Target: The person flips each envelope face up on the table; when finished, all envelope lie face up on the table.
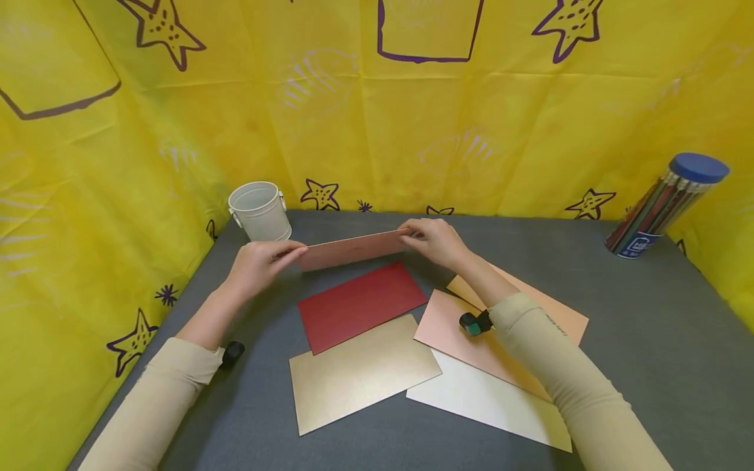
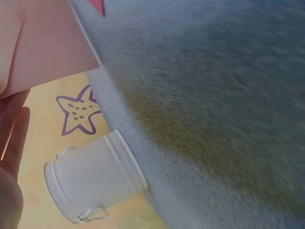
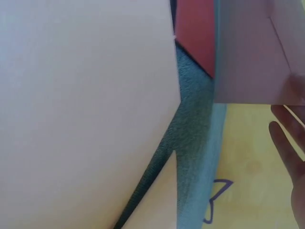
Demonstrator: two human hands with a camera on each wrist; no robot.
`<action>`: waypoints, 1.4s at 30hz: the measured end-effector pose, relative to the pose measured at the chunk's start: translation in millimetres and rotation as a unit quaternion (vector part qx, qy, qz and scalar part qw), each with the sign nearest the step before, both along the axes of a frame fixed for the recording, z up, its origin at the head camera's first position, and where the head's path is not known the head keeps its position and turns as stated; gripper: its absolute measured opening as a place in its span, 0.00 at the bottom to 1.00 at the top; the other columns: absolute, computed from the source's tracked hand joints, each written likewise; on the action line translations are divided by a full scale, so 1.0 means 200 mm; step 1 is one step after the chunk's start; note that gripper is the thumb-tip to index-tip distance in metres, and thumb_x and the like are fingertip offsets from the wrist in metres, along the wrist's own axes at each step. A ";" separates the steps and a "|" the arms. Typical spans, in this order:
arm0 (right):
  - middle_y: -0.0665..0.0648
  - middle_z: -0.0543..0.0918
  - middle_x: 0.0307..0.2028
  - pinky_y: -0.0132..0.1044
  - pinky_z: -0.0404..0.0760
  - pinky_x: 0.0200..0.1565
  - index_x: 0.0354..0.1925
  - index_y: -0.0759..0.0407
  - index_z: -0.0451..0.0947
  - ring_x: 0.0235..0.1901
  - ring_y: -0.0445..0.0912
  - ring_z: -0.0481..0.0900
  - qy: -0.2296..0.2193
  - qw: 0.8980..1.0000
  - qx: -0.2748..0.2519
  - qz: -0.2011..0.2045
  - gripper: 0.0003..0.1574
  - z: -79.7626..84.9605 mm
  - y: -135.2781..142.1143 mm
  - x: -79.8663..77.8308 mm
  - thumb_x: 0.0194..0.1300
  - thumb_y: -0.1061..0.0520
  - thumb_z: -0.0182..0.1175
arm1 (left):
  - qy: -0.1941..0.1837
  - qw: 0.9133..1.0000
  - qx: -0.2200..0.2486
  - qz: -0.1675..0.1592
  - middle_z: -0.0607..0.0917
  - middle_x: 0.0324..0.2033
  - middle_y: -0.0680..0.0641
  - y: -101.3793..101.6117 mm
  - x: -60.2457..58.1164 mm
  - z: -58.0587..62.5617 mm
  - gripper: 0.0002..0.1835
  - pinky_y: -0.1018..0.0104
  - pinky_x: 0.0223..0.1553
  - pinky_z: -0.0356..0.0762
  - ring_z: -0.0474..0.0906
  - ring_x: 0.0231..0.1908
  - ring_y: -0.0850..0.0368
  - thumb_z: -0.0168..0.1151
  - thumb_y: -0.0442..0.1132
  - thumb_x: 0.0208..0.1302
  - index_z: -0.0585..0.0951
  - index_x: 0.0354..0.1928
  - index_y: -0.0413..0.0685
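A pink envelope is held up on edge above the table, its long side running between both hands. My left hand pinches its left end between thumb and fingers. At the other end, the right hand pinches the upper corner. Flap lines show on the envelope in the left wrist view and the right wrist view. Just below it lies a red envelope, overlapping a gold one. Under the right forearm are a peach envelope, a white one and another peach one, partly hidden.
A small white bucket with side handles stands at the back left, behind the left hand. At the back right is a clear tube of pencils with a blue lid. Yellow patterned cloth surrounds the grey table at the back and sides.
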State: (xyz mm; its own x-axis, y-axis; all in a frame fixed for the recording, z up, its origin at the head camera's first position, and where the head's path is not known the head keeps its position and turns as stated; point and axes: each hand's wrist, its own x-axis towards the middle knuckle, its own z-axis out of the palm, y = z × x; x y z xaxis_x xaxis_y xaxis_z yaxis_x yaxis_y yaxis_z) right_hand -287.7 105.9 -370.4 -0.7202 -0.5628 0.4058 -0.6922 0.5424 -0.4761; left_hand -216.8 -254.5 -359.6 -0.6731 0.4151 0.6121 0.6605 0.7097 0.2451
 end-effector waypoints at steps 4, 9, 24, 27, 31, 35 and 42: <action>0.53 0.86 0.34 0.40 0.83 0.41 0.41 0.58 0.84 0.36 0.47 0.85 -0.021 0.999 -0.048 0.010 0.07 0.00 0.00 0.00 0.65 0.59 0.65 | -0.079 0.994 0.070 0.023 0.88 0.30 0.52 0.00 -0.03 0.01 0.06 0.72 0.30 0.75 0.81 0.28 0.63 0.70 0.36 0.59 0.88 0.38 0.48; 0.52 0.85 0.31 0.41 0.83 0.40 0.39 0.58 0.83 0.34 0.47 0.83 -0.053 0.996 -0.066 0.007 0.05 -0.01 0.00 -0.01 0.65 0.57 0.65 | -0.163 0.977 0.137 0.034 0.88 0.34 0.48 -0.01 -0.06 0.00 0.07 0.79 0.35 0.75 0.81 0.32 0.67 0.69 0.37 0.60 0.87 0.40 0.45; 0.54 0.87 0.39 0.40 0.81 0.42 0.48 0.59 0.83 0.39 0.46 0.84 -0.156 0.988 0.003 -0.015 0.14 -0.10 -0.01 -0.06 0.66 0.55 0.65 | -0.273 0.959 0.065 0.036 0.87 0.29 0.45 -0.07 -0.12 -0.11 0.06 0.69 0.31 0.75 0.80 0.31 0.53 0.68 0.37 0.62 0.84 0.31 0.41; 0.53 0.87 0.36 0.37 0.79 0.39 0.44 0.59 0.84 0.35 0.45 0.81 -0.165 0.986 0.015 -0.023 0.11 -0.11 -0.01 -0.06 0.65 0.55 0.65 | -0.281 0.958 0.047 0.034 0.87 0.29 0.46 -0.06 -0.12 -0.13 0.06 0.67 0.33 0.75 0.80 0.31 0.54 0.67 0.37 0.63 0.84 0.31 0.42; 0.52 0.85 0.31 0.36 0.77 0.33 0.39 0.58 0.83 0.29 0.45 0.78 -0.178 0.984 0.017 -0.027 0.08 -0.12 -0.01 -0.06 0.65 0.54 0.65 | -0.286 0.957 0.039 0.033 0.87 0.29 0.45 -0.06 -0.13 -0.16 0.06 0.65 0.34 0.76 0.81 0.32 0.53 0.67 0.36 0.63 0.83 0.30 0.41; 0.52 0.85 0.30 0.34 0.80 0.33 0.37 0.58 0.82 0.28 0.44 0.81 -0.197 0.980 0.003 -0.038 0.08 -0.13 0.00 -0.07 0.65 0.54 0.65 | -0.292 0.954 0.048 0.046 0.86 0.30 0.44 -0.05 -0.14 -0.16 0.07 0.65 0.34 0.75 0.81 0.32 0.52 0.67 0.36 0.63 0.82 0.32 0.40; 0.60 0.85 0.35 0.38 0.84 0.39 0.41 0.63 0.81 0.34 0.50 0.86 -0.279 0.953 -0.092 -0.072 0.10 -0.12 -0.02 -0.08 0.65 0.56 0.65 | -0.372 0.908 0.171 0.087 0.85 0.41 0.33 -0.02 -0.15 -0.12 0.16 0.71 0.38 0.80 0.83 0.37 0.54 0.65 0.36 0.65 0.78 0.49 0.29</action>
State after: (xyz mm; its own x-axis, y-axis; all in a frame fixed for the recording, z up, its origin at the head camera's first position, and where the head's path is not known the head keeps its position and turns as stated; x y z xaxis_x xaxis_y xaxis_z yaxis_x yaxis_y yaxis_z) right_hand -303.2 102.7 -394.8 -0.9170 -0.3985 0.0191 -0.2283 0.4848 -0.8443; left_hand -247.5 -258.9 -383.8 -0.9903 0.1344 0.0340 0.1070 0.5849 0.8040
